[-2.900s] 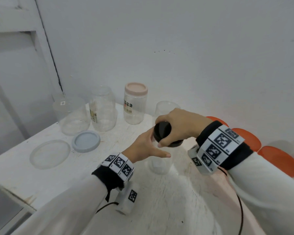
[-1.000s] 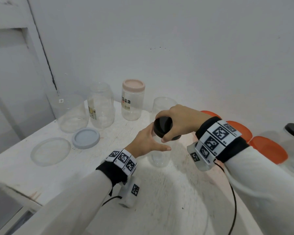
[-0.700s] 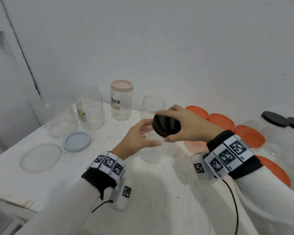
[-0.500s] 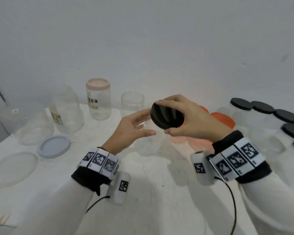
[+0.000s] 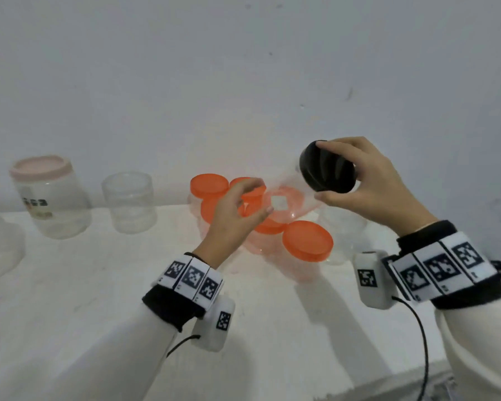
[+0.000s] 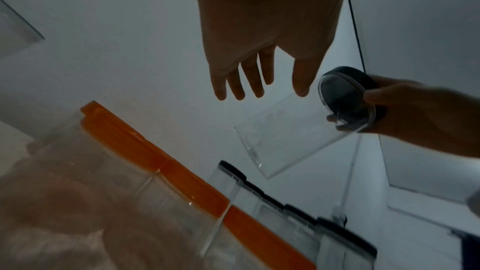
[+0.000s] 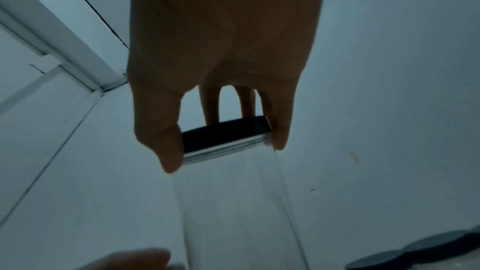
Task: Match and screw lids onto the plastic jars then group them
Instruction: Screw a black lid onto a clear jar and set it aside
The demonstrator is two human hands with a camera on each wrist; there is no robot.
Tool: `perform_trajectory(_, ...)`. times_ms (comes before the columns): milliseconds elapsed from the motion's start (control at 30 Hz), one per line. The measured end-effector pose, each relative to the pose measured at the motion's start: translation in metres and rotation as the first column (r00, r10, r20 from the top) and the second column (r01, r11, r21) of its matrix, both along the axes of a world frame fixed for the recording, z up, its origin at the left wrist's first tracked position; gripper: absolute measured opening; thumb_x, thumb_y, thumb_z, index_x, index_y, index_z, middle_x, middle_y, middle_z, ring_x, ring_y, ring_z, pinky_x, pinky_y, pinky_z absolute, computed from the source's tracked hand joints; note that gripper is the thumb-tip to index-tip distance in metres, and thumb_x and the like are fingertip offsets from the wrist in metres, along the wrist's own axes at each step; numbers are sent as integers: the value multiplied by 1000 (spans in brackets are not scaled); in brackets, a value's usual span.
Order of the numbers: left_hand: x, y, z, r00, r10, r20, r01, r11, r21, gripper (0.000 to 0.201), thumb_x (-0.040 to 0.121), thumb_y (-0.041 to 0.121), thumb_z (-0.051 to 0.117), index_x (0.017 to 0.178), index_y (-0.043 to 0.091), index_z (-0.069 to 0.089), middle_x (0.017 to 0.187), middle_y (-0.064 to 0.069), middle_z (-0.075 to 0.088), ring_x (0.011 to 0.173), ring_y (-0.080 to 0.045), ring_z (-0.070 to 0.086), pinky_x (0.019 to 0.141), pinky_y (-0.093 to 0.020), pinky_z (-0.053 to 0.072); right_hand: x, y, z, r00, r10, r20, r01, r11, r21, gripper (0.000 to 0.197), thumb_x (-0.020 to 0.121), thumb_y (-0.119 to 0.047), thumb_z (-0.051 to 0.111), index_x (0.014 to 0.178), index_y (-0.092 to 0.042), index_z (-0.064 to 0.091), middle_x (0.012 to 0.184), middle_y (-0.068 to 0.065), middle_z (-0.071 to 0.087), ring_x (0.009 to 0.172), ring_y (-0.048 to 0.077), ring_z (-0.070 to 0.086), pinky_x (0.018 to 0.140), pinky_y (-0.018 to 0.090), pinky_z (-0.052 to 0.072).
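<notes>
clear jar [image 5: 284, 198] is held tilted by its black lid [image 5: 326, 170] in right hand [image 5: 368, 183] fingers; left hand [image 5: 232, 218] fingers loosely open, nothing gripped.

The head view is bright and evenly lit, with soft shadows of the arms falling toward the viewer on the white table [image 5: 84, 285]. Motion blur softens the clear plastic jars, and the wide lens bends the edges. Both wrist views are dim, bluish and grainy, the hands nearly silhouetted.
</notes>
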State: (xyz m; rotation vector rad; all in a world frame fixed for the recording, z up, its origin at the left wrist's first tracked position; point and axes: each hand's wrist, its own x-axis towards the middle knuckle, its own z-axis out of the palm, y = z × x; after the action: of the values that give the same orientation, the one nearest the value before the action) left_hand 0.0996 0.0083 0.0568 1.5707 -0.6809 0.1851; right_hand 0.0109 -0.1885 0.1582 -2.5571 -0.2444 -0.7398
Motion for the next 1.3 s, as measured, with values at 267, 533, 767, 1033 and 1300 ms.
perform_trajectory(267, -2, -66, -37, 981, -84, 177, -25, 841, 541, 57, 80, 36, 70, 130, 16, 50, 136, 1, 48, 128, -15, 37, 108, -32, 28, 16, -69, 3, 986, -160, 57, 158, 987, 27, 71, 67, -14, 81, 131, -19, 51, 124, 7, 45, 108, 7, 41, 82, -10, 21)
perform_trajectory(533, 5, -86, -46, 984, -114, 137, -75, 434, 898, 80, 81, 63, 53, 147, 29, 21, 158, 5, 7, 145, -22, -2, 112, -58, -4, 46, -87, -8, 987, -139, -79, 141, 990, 25, 70, 71, -22, 79, 134, -23, 48, 129, 5, 43, 114, 11, 42, 87, 9, 27)
perform_trajectory(767, 10, -82, -43, 977, -139, 162, -100, 371, 923, 75, 81, 64, 52, 144, 32, 27, 156, 7, 16, 145, -18, 4, 113, -58, -1, 69, -88, -11, 988, -110, -104, 110, 994, -7, 70, 69, -24, 80, 133, -22, 49, 128, 6, 42, 118, 18, 43, 92, 17, 29)
perform_trajectory(1033, 11, -80, -40, 982, -121, 148, -85, 416, 905, 75, 76, 64, 58, 140, 33, 35, 152, 7, 24, 143, -17, 10, 112, -58, 2, 88, -101, -7, 965, -228, -126, 228, 974, -18, 67, 71, -27, 76, 131, -23, 48, 128, 10, 41, 120, 25, 42, 95, 32, 38)
perform_trajectory(1300, 13, -84, -41, 988, -93, 123, -73, 414, 907, 75, 74, 65, 60, 139, 34, 37, 151, 9, 27, 142, -15, 11, 113, -58, 4, 113, -105, -17, 927, -282, -247, 267, 959, -94, 68, 73, -26, 76, 134, -19, 46, 131, 12, 34, 120, 31, 39, 99, 41, 40)
